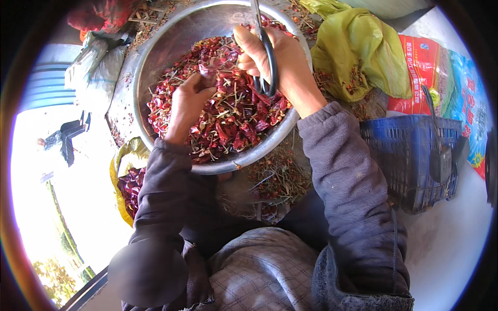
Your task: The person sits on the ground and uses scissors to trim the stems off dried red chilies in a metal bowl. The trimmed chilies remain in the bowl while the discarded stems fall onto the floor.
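Note:
A wide metal basin [229,166] stands before me, heaped with dried red chilli peppers [233,128], cut pieces and stalks. Over the heap's left side, my left hand [188,103] pinches a dried red chilli [208,73] between thumb and fingers. My right hand [286,64], above the basin's right side, grips a pair of scissors [271,64]. Their black handle loops hang by the palm, and the blades point away from me, past the top of the picture. Whether the blades are apart is hard to see. The right fingertips are partly hidden behind the thumb.
Loose stalks and chilli scraps [276,179] litter the ground below the basin. At left stands a yellow sack [113,177] of red chillies. A yellow-green woven sack [358,42], printed bags [420,70] and a blue plastic crate [404,155] lie right. A person [68,138] is outside, far left.

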`<move>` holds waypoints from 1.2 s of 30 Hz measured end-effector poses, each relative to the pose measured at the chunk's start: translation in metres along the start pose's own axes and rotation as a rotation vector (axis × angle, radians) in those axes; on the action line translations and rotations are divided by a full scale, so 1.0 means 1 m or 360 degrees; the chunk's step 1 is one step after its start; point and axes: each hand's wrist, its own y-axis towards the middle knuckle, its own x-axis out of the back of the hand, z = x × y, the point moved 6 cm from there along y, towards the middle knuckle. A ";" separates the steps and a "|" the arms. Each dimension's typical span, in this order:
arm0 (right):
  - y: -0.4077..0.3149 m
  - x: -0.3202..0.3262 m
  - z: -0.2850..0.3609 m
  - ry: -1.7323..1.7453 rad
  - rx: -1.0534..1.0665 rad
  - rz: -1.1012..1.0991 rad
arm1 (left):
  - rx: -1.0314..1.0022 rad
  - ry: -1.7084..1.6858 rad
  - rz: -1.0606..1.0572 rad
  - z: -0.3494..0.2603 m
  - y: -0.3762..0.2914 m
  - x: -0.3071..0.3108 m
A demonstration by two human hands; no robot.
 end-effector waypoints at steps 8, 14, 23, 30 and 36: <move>-0.018 -0.038 -0.007 -0.0875 0.0199 0.0452 | 0.0107 -0.0409 -0.0397 0.044 -0.022 0.054; -0.033 -0.076 -0.017 -0.1130 0.0386 0.0571 | 0.0099 -0.0308 -0.0404 0.045 -0.020 0.047; -0.043 -0.091 -0.024 -0.1379 0.0424 0.0523 | 0.0019 0.0189 -0.0424 0.019 -0.027 0.043; -0.051 -0.100 -0.024 -0.1172 0.0436 0.0531 | -0.0087 0.0223 -0.0418 0.003 -0.028 0.047; -0.054 -0.100 -0.021 -0.0795 0.0386 0.0578 | -0.0058 0.0095 -0.0379 0.006 -0.026 0.049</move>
